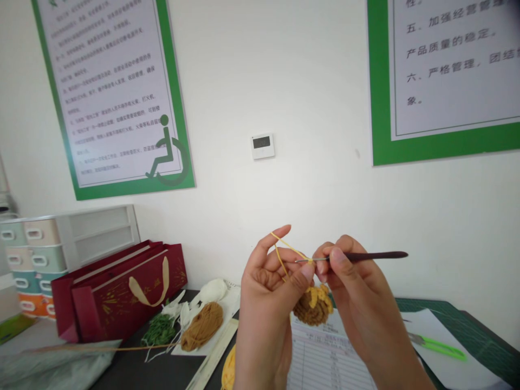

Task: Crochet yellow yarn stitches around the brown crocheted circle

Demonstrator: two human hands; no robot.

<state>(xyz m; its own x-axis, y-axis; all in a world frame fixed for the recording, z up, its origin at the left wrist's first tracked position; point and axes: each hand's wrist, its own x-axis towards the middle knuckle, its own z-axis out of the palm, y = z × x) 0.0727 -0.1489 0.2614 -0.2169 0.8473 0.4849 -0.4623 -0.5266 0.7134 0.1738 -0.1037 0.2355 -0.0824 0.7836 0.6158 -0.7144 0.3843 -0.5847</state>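
Observation:
My left hand [276, 276] pinches a small round crochet piece [312, 310], brown in the middle with yellow loops along its upper edge. Yellow yarn [290, 244] runs over the raised left index finger down to the work. In my right hand [351, 271] is a crochet hook [376, 255] with a dark handle, held level between thumb and fingers. Its metal tip points left and meets the yellow yarn at the left thumb and fingertips. Part of the crochet piece is hidden behind the left thumb.
On the dark table lie a brown yarn ball [202, 326], green yarn [159, 329], white yarn [213, 291], a ruler [213, 355], a yellow yarn ball [228, 371], printed sheets [325, 357] and green-handled scissors [442, 346]. A red gift bag [122, 292] and drawer boxes [44, 260] stand left.

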